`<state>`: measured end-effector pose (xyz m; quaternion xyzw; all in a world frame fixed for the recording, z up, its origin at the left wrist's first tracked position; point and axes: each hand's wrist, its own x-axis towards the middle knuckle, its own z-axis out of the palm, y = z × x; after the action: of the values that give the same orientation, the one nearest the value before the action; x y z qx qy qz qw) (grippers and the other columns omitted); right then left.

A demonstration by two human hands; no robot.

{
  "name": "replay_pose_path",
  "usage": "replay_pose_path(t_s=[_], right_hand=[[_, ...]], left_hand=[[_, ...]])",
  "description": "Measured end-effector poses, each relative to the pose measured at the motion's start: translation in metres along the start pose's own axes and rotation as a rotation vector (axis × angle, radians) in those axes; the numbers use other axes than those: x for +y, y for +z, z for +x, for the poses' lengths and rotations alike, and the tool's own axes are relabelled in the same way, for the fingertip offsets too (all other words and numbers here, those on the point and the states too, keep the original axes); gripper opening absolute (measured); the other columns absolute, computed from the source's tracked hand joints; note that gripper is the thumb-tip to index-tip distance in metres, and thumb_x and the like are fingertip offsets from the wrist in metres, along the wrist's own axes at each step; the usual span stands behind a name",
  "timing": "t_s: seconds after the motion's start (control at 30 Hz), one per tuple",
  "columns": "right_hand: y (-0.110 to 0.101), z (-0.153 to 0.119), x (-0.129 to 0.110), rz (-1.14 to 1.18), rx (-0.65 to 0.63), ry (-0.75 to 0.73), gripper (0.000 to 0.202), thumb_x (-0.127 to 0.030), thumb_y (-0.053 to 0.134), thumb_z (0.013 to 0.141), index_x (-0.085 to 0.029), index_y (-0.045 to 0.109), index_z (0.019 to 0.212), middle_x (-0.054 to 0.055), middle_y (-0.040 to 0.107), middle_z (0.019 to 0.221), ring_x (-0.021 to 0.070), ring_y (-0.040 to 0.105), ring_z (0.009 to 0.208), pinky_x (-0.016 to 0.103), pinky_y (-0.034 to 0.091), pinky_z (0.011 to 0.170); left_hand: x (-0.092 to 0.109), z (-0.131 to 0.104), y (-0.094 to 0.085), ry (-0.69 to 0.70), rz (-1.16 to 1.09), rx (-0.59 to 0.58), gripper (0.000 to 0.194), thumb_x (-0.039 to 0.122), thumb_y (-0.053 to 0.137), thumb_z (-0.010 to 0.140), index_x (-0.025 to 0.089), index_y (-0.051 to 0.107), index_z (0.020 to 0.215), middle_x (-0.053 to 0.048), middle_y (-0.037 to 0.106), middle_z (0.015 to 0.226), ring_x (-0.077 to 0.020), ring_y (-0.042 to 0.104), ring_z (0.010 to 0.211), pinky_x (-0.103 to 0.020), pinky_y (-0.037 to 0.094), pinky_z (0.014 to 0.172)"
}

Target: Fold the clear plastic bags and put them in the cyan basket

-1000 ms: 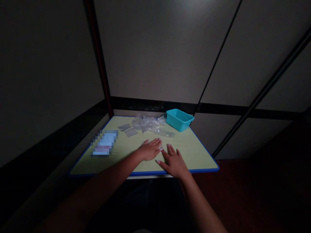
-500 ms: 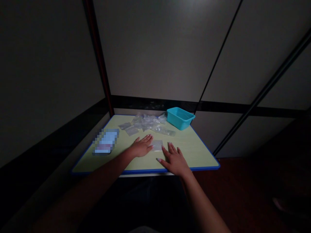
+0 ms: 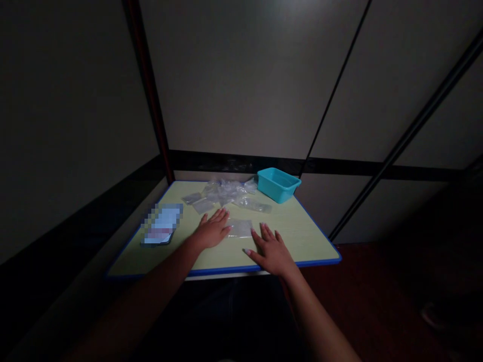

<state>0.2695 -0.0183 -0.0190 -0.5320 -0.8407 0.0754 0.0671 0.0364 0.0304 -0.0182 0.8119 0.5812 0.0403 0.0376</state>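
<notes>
A clear plastic bag (image 3: 240, 228) lies flat on the light table between my two hands. My left hand (image 3: 213, 230) rests palm down at the bag's left end, fingers stretched out, with its thumb near the edge. At the bag's right end, my right hand (image 3: 272, 250) is spread on the table, its fingertips close to the corner. Neither hand grips anything. Beyond them is a loose pile of clear bags (image 3: 228, 191), some flat and some crumpled.
A turquoise basket (image 3: 278, 190) stands at the table's back right corner. A phone-like device (image 3: 163, 224), partly blurred out, lies at the left. The table (image 3: 305, 239) has a blue edge and stands against wall panels.
My left hand has slid left across the table, and more of the bag between my hands shows. My right hand has stayed nearly in place. The view has shifted slightly.
</notes>
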Motion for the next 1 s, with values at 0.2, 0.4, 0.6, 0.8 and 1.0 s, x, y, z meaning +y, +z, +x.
replay_pose_path(t_s=[0.2, 0.4, 0.6, 0.8, 1.0], right_hand=[[0.001, 0.0, 0.001, -0.002, 0.011, -0.007, 0.079, -0.071, 0.028, 0.084, -0.02, 0.026, 0.145, 0.018, 0.011, 0.151, 0.0278, 0.005, 0.14, 0.05, 0.008, 0.109], [0.001, 0.001, 0.001, -0.018, -0.008, -0.003, 0.076, -0.068, 0.031, 0.085, -0.022, 0.023, 0.145, 0.016, 0.009, 0.152, 0.0277, 0.004, 0.14, 0.05, 0.008, 0.109], [0.0, 0.001, 0.001, -0.024, -0.022, -0.007, 0.077, -0.067, 0.032, 0.085, -0.021, 0.021, 0.146, 0.015, 0.01, 0.152, 0.0279, 0.005, 0.14, 0.05, 0.008, 0.109], [0.001, 0.001, 0.0, -0.023, -0.008, -0.005, 0.078, -0.068, 0.03, 0.085, -0.02, 0.021, 0.146, 0.016, 0.011, 0.152, 0.0285, 0.005, 0.14, 0.051, 0.008, 0.109], [0.003, 0.002, 0.001, -0.03, -0.001, -0.005, 0.08, -0.07, 0.027, 0.084, -0.02, 0.024, 0.145, 0.018, 0.01, 0.151, 0.0281, 0.004, 0.14, 0.051, 0.008, 0.109]], left_hand=[[0.026, -0.004, -0.008, 0.195, 0.008, 0.053, 0.063, 0.054, 0.024, 0.092, 0.021, 0.02, 0.146, -0.005, 0.012, 0.153, -0.0203, 0.007, 0.141, -0.05, 0.006, 0.111], [0.056, 0.002, -0.003, 0.281, -0.02, -0.077, 0.07, 0.06, 0.017, 0.09, 0.018, 0.015, 0.147, -0.008, 0.008, 0.153, -0.0228, 0.006, 0.141, -0.052, 0.007, 0.11], [0.068, 0.008, 0.003, 0.266, -0.079, -0.091, 0.071, 0.06, 0.011, 0.091, 0.015, 0.018, 0.146, -0.009, 0.01, 0.153, -0.0211, 0.009, 0.141, -0.051, 0.007, 0.111], [0.052, 0.009, 0.01, 0.273, -0.074, -0.085, 0.064, 0.057, 0.012, 0.092, 0.023, 0.014, 0.147, -0.004, 0.009, 0.153, -0.0207, 0.008, 0.141, -0.054, 0.008, 0.11], [0.02, 0.004, 0.007, 0.179, -0.037, -0.087, 0.063, 0.054, 0.019, 0.093, 0.022, 0.014, 0.147, -0.006, 0.008, 0.153, -0.0202, 0.009, 0.141, -0.053, 0.01, 0.109]])
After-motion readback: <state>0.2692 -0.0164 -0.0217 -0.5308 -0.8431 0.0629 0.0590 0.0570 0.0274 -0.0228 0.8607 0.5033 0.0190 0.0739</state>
